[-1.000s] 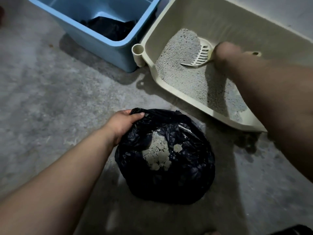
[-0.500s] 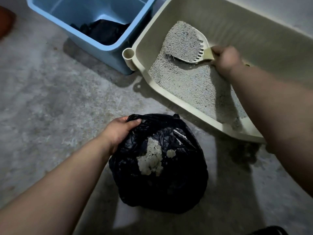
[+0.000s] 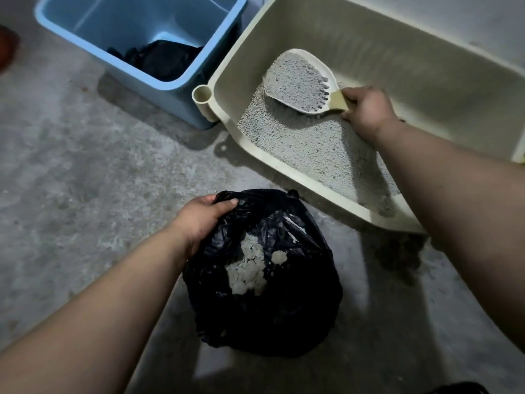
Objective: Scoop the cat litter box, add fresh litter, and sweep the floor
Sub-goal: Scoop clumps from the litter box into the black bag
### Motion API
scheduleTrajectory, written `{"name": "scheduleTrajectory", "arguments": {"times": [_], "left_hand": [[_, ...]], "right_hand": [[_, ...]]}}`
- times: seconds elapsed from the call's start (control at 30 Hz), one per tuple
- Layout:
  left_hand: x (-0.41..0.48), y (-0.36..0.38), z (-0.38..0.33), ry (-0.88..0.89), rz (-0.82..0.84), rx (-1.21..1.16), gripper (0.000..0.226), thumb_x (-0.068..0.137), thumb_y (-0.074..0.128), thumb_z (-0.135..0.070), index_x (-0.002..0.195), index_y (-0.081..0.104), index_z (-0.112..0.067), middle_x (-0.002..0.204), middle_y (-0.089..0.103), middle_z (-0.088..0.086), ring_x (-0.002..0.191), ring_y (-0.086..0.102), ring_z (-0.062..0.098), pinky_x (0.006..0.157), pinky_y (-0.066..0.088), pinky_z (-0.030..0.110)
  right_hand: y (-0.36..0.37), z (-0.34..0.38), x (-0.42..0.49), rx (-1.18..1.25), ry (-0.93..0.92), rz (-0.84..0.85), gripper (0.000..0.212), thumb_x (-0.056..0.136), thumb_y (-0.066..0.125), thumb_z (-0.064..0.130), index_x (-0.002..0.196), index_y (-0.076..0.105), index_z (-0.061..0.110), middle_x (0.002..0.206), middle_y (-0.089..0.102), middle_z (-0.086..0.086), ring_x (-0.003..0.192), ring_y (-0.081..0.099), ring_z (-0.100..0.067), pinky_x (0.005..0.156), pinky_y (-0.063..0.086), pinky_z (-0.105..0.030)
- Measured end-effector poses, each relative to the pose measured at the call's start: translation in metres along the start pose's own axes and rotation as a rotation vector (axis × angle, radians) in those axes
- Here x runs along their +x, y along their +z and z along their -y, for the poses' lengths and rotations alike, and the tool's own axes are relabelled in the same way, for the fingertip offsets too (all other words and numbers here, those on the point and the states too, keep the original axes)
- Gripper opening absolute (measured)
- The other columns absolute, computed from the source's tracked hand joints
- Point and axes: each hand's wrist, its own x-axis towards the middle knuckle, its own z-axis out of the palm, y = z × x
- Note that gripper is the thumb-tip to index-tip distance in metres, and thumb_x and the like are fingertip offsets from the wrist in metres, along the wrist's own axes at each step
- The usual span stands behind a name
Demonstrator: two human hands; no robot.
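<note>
A cream litter box point(image 3: 383, 55) stands on the concrete floor at the upper right, with grey litter point(image 3: 321, 149) spread along its near side. My right hand point(image 3: 366, 109) grips the handle of a cream slotted scoop point(image 3: 298, 81), which is heaped with grey litter and held just above the litter bed. In front of me sits a black plastic bag point(image 3: 284, 308) holding pale litter clumps point(image 3: 250, 268). My left hand point(image 3: 204, 217) grips the bag's rim at its upper left and keeps it open.
A blue plastic bin point(image 3: 93, 49) stands left of the litter box, touching its corner, with a dark bag lying inside. A small cream round holder point(image 3: 202, 95) is fixed to the box's left corner. Bare concrete floor point(image 3: 71, 180) stretches to the left.
The scoop went from dug into the litter to lifted, full of litter, above the bed. My left hand has kept its grip on the bag rim.
</note>
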Motion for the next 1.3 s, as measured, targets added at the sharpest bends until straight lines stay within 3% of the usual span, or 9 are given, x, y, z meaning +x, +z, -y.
{"name": "scheduleTrajectory", "arguments": {"times": [0.13,0.53,0.73,1.0,1.3], "left_hand": [[-0.002,-0.003,0.002,0.01,0.01,0.02,0.006,0.088,0.062,-0.014,0.089,0.067,-0.012,0.065,0.072,0.007,0.051,0.067,0.016,0.055,0.057,0.03],[-0.014,-0.002,-0.001,0.057,0.041,0.068,0.003,0.088,0.063,-0.014,0.088,0.065,-0.013,0.06,0.071,0.003,0.047,0.065,0.013,0.051,0.055,0.024],[-0.019,-0.007,-0.005,0.088,0.054,0.116,0.013,0.088,0.063,-0.015,0.099,0.065,-0.008,0.071,0.071,0.008,0.049,0.065,0.013,0.053,0.056,0.024],[-0.022,-0.013,-0.01,0.099,0.095,0.091,0.003,0.089,0.061,-0.012,0.088,0.063,-0.01,0.055,0.069,0.002,0.044,0.064,0.013,0.048,0.054,0.024],[-0.015,-0.022,-0.014,0.097,0.116,0.115,0.015,0.087,0.064,-0.015,0.1,0.063,-0.008,0.06,0.071,0.006,0.048,0.065,0.017,0.052,0.056,0.028]], "right_hand": [[-0.007,-0.002,-0.012,0.003,0.005,-0.016,0.044,0.085,0.062,0.004,0.126,0.061,0.022,0.116,0.064,-0.001,0.098,0.052,-0.013,0.092,0.041,-0.029],[-0.023,-0.001,-0.051,-0.077,0.015,-0.05,0.032,0.085,0.063,0.01,0.115,0.067,0.02,0.11,0.066,-0.007,0.103,0.059,-0.028,0.09,0.048,-0.039],[-0.031,0.006,-0.076,-0.173,-0.014,-0.056,0.022,0.092,0.051,0.019,0.106,0.069,0.02,0.097,0.067,-0.009,0.09,0.059,-0.029,0.079,0.047,-0.039],[-0.042,0.014,-0.095,-0.306,0.029,-0.057,0.023,0.094,0.043,0.022,0.09,0.064,0.014,0.084,0.064,-0.012,0.078,0.057,-0.031,0.068,0.048,-0.036],[-0.042,0.015,-0.109,-0.484,0.064,-0.07,0.024,0.082,0.05,0.007,0.096,0.064,0.019,0.087,0.065,-0.01,0.082,0.058,-0.032,0.066,0.045,-0.032]]}}
